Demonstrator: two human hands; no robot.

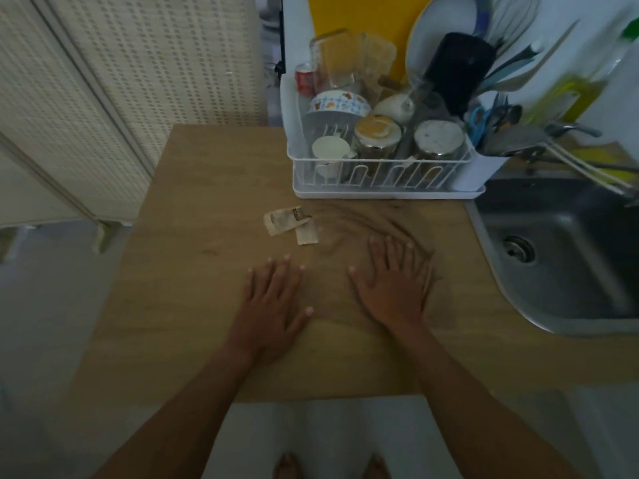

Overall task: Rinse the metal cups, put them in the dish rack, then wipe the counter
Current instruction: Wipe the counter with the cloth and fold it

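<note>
My left hand (pixel 276 299) and my right hand (pixel 390 281) lie flat, palms down and fingers spread, on the wooden counter (pixel 207 271). Neither holds anything. Dark wet streaks (pixel 363 219) curve across the wood just beyond my right hand. Two metal cups (pixel 377 136) (pixel 437 140) stand upside down at the front of the white dish rack (pixel 380 191), at the counter's far side. A white cup (pixel 330 150) lies to their left in the rack.
Scraps of torn paper (pixel 292 224) lie on the counter ahead of my left hand. The steel sink (pixel 560 257) is at the right. The rack also holds glasses, a patterned bowl, plates and a utensil holder (pixel 484 164). A woven screen (pixel 103 98) stands at the left.
</note>
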